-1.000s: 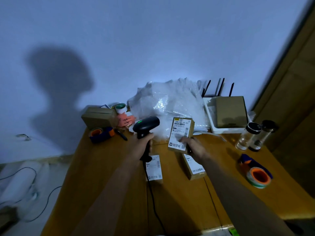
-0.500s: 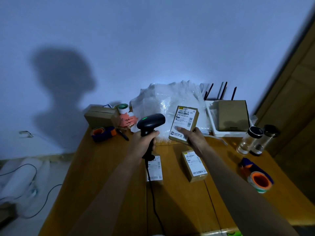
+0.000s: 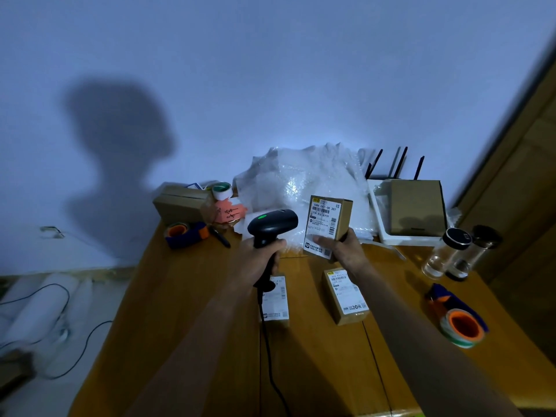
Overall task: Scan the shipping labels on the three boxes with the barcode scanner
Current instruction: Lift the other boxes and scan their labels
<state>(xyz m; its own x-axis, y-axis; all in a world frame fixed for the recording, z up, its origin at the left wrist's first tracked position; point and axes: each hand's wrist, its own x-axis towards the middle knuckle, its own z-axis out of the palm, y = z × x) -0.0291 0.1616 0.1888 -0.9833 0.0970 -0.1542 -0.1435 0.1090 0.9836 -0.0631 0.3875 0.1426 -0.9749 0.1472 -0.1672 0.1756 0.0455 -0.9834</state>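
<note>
the left hand is closed around the handle of the barcode scanner, its green light on. the right hand holds one box upright above the surface, label toward the camera. to scan well, i think the scanner head should turn more to this label and both hands stay steady. two other boxes lie flat on the surface, near the hands.
</note>
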